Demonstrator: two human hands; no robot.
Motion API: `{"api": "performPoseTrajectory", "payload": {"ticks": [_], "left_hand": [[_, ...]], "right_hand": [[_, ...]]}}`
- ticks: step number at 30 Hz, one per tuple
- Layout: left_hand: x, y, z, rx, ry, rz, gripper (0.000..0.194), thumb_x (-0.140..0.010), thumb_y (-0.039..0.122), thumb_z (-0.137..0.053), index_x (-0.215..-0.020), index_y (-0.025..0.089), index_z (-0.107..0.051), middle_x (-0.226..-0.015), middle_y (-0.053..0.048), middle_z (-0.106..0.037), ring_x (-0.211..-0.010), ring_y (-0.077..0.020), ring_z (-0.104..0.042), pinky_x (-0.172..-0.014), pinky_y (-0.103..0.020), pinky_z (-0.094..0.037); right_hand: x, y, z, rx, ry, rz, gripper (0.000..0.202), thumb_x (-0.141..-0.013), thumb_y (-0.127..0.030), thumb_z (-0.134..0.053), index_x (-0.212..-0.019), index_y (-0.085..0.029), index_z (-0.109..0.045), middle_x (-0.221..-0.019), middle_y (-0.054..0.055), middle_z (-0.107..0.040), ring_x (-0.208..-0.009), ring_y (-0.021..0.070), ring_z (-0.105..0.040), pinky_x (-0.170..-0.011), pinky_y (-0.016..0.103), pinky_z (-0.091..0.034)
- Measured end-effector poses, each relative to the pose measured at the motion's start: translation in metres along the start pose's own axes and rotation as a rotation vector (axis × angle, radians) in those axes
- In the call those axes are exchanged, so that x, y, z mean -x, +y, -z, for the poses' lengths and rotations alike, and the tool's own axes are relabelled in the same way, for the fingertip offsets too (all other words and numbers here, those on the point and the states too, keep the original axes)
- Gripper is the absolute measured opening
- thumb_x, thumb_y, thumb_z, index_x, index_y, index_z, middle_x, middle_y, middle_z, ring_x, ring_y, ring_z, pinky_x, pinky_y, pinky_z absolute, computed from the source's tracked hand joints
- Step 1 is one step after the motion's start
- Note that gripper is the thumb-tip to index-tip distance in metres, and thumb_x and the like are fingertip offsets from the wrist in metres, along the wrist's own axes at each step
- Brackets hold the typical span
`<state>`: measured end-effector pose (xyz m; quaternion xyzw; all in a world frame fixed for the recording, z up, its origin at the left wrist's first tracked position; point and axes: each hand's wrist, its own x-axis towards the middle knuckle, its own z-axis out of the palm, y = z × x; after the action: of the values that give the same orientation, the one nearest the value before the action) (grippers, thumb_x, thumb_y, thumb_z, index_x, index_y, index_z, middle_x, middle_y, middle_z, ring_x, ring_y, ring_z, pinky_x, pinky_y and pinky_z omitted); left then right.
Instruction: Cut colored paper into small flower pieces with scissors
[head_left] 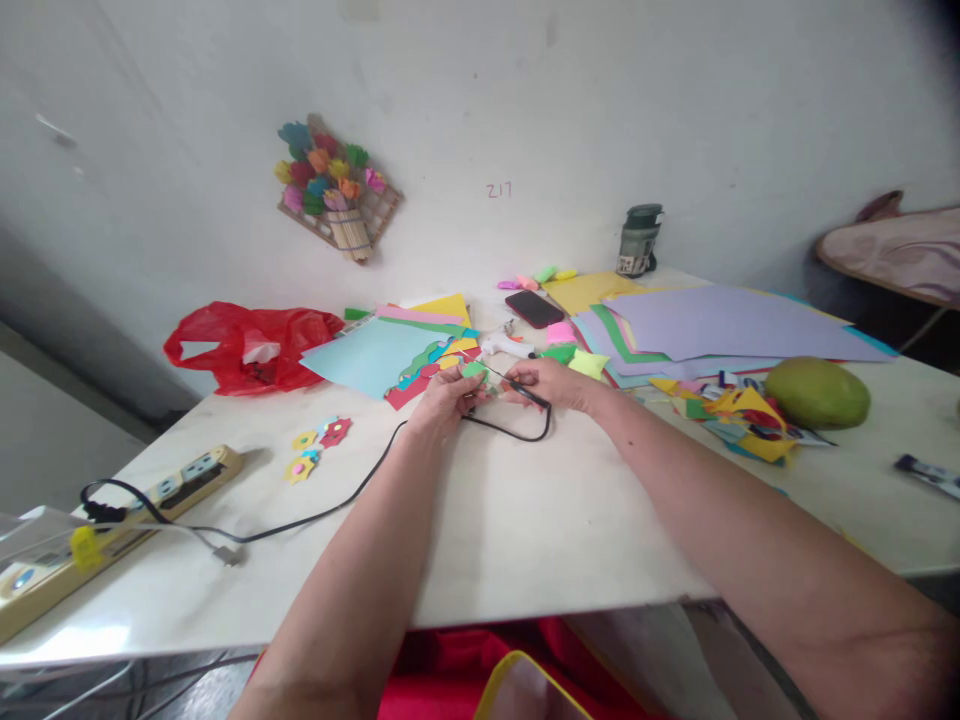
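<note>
My left hand (448, 395) is closed on a small green paper piece (474, 371), pinched between thumb and fingers. Closed round dark-handled scissors (495, 370), my right hand (551, 385) is just to the right, the thin blades pointing up and left beside the green piece. Fingers hide part of the handles. Behind both hands lies a white glue gun (510, 346). A black cable (360, 495) runs under my left wrist and loops near my right hand. Finished-looking paper flowers (301, 466) in yellow and red lie left of my left hand.
At left are a power strip (180, 485) and a red plastic bag (255, 345). Coloured paper sheets (735, 320), a phone (534, 309) and a dark bottle (640, 242) sit toward the wall. Paper scraps (750, 420) and a green mango-like fruit (817, 393) are at right.
</note>
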<state>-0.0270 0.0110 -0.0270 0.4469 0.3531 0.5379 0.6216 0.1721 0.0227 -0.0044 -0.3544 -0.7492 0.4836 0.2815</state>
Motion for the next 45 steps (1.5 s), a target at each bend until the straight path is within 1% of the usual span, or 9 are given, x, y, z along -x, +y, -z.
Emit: {"api": "performPoseTrajectory", "payload": {"ticks": [7,12,15,19,24,27,33,40,45], "left_hand": [[0.002,0.003,0.002,-0.134,-0.05,0.042,0.026,-0.066,0.029,-0.08,-0.077,0.013,-0.064,-0.069,-0.005,-0.071,-0.061,-0.0155,-0.068,-0.064,-0.024,-0.053],[0.0,0.002,0.008,-0.21,-0.104,0.017,0.034,-0.066,0.036,-0.081,-0.083,0.014,-0.063,-0.076,-0.008,-0.074,-0.064,-0.0194,-0.071,-0.06,-0.024,-0.05],[0.001,0.003,0.006,-0.214,-0.13,0.012,0.038,-0.066,0.04,-0.08,-0.086,0.015,-0.061,-0.076,-0.007,-0.073,-0.064,-0.0197,-0.071,-0.059,-0.023,-0.05],[0.003,0.004,0.004,-0.199,-0.114,0.015,0.036,-0.067,0.038,-0.08,-0.088,0.014,-0.062,-0.078,-0.007,-0.072,-0.066,-0.0193,-0.071,-0.064,-0.027,-0.053],[0.0,0.002,0.008,-0.245,-0.031,-0.091,0.025,-0.064,0.031,-0.082,-0.072,0.012,-0.068,-0.071,-0.003,-0.07,-0.067,-0.0138,-0.066,-0.07,-0.024,-0.052],[-0.001,0.003,0.007,-0.264,-0.014,-0.11,0.024,-0.062,0.029,-0.083,-0.073,0.012,-0.07,-0.069,-0.002,-0.07,-0.064,-0.0123,-0.064,-0.069,-0.024,-0.051],[0.001,0.004,0.001,-0.247,-0.04,-0.098,0.03,-0.058,0.032,-0.085,-0.076,0.013,-0.069,-0.071,-0.003,-0.07,-0.068,-0.016,-0.066,-0.072,-0.03,-0.055],[0.0,0.0,0.006,-0.224,-0.062,-0.074,0.034,-0.059,0.037,-0.084,-0.079,0.015,-0.068,-0.076,-0.003,-0.071,-0.076,-0.0195,-0.07,-0.079,-0.034,-0.056],[0.001,0.002,0.004,-0.202,-0.076,-0.057,0.037,-0.06,0.042,-0.083,-0.073,0.013,-0.064,-0.071,-0.004,-0.069,-0.074,-0.0192,-0.07,-0.076,-0.031,-0.056]], "right_hand": [[0.001,0.0,0.004,0.054,-0.017,-0.024,0.033,-0.064,-0.039,-0.074,-0.084,-0.016,-0.064,-0.056,-0.005,-0.052,-0.052,0.0086,-0.046,-0.049,0.022,-0.037],[0.001,0.001,0.006,0.309,0.066,0.075,0.027,-0.066,-0.036,-0.072,-0.083,-0.016,-0.067,-0.058,-0.004,-0.053,-0.057,0.0097,-0.045,-0.054,0.023,-0.034],[0.003,-0.003,0.007,0.47,0.123,0.082,0.029,-0.066,-0.038,-0.073,-0.087,-0.017,-0.069,-0.062,-0.002,-0.057,-0.059,0.011,-0.048,-0.056,0.023,-0.034],[0.006,-0.008,0.009,0.625,0.159,0.09,0.032,-0.066,-0.043,-0.075,-0.09,-0.022,-0.07,-0.068,-0.001,-0.064,-0.062,0.0129,-0.051,-0.059,0.024,-0.034],[0.006,-0.008,0.012,0.771,0.169,0.107,0.037,-0.066,-0.05,-0.074,-0.094,-0.026,-0.071,-0.076,0.0,-0.068,-0.067,0.0155,-0.055,-0.06,0.026,-0.033],[0.005,-0.008,0.013,0.81,0.154,0.107,0.038,-0.067,-0.052,-0.073,-0.095,-0.027,-0.071,-0.077,0.0,-0.069,-0.068,0.0164,-0.056,-0.06,0.026,-0.033],[0.008,-0.012,0.013,0.866,0.151,0.104,0.039,-0.068,-0.052,-0.072,-0.097,-0.027,-0.072,-0.08,0.002,-0.07,-0.072,0.0188,-0.058,-0.061,0.028,-0.034],[0.01,-0.016,0.016,0.87,0.165,0.139,0.042,-0.066,-0.052,-0.073,-0.1,-0.028,-0.072,-0.089,0.004,-0.071,-0.079,0.0212,-0.06,-0.064,0.029,-0.035],[0.007,-0.01,0.018,0.738,0.194,0.102,0.037,-0.067,-0.045,-0.073,-0.098,-0.025,-0.071,-0.082,0.002,-0.07,-0.073,0.0186,-0.059,-0.064,0.028,-0.037]]}}
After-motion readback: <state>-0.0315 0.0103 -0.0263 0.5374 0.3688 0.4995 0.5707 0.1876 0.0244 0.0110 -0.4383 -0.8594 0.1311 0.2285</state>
